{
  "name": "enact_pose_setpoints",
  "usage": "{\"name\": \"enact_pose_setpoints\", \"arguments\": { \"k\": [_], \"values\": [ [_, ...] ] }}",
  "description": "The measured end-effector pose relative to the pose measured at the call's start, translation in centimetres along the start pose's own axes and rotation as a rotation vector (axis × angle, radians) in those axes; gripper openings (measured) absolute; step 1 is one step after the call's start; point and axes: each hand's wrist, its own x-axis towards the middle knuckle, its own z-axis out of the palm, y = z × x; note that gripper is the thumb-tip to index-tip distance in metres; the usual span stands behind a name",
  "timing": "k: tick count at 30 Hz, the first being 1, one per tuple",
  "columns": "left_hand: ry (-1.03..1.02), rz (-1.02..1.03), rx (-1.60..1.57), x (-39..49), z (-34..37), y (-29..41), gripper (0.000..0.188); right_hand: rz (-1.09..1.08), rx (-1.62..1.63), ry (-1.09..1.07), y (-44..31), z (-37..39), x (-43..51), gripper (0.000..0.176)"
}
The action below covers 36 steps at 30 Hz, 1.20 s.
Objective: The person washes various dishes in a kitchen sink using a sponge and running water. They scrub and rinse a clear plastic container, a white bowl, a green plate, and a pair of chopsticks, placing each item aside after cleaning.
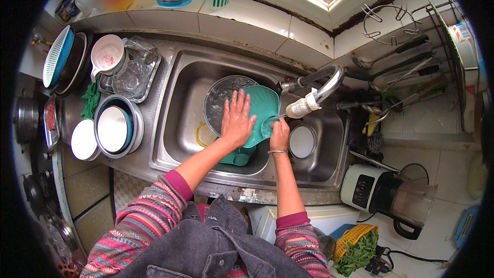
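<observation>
A green shell-shaped plastic dish (264,104) is tilted over the large basin of the steel double sink (181,85). My right hand (279,133) grips its right end, by a small round compartment where water from the faucet (328,88) lands. Wet and with its fingers spread, my left hand (237,119) lies at the dish's left edge; whether the palm presses on it I cannot tell. Below, a second green dish (236,157) rests in the basin, partly hidden by my left forearm. Behind my left hand sits a round metal pan or lid (220,96) with suds on it.
Stacked bowls (115,127), a pink-white cup (108,52) and glass bowls on a tray (131,79) crowd the left counter. A white bowl (302,141) sits in the small basin. A blender (370,193) lies to the right, and a yellow basket (353,239) of leafy greens stands lower right.
</observation>
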Motion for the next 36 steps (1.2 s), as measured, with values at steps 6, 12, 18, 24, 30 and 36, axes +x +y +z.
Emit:
{"name": "enact_pose_setpoints", "arguments": {
  "k": [6, 12, 18, 24, 30, 36],
  "values": [
    [-0.324, 0.32, -0.147, -2.3, -1.1, 0.0, 0.066, -0.038, -0.058, 0.02, 1.5, -0.2, 0.4, 0.016],
    [-0.271, 0.581, 0.093, 3.4, -3.4, -2.7, 0.058, -0.053, -0.196, -0.105, 0.7, -1.3, 1.1, 0.017],
    [-0.19, 0.235, 0.007, 2.6, -2.0, -2.2, 0.06, -0.008, -0.31, -0.242, 0.0, -2.1, 3.0, 0.025],
    [-0.069, 0.025, -0.505, -0.7, 3.8, -0.6, 0.052, -0.098, -0.613, -0.393, -4.7, 0.1, 4.2, 0.026],
    [-0.113, 0.116, -0.516, -0.5, 0.4, 2.1, 0.053, -0.165, -0.636, -0.471, -0.3, -3.5, 5.4, 0.011],
    [-0.069, 0.357, -0.017, 3.5, -2.5, 0.6, 0.062, 0.262, -0.207, -0.494, -2.0, -4.3, 4.7, 0.028]
  ]
}}
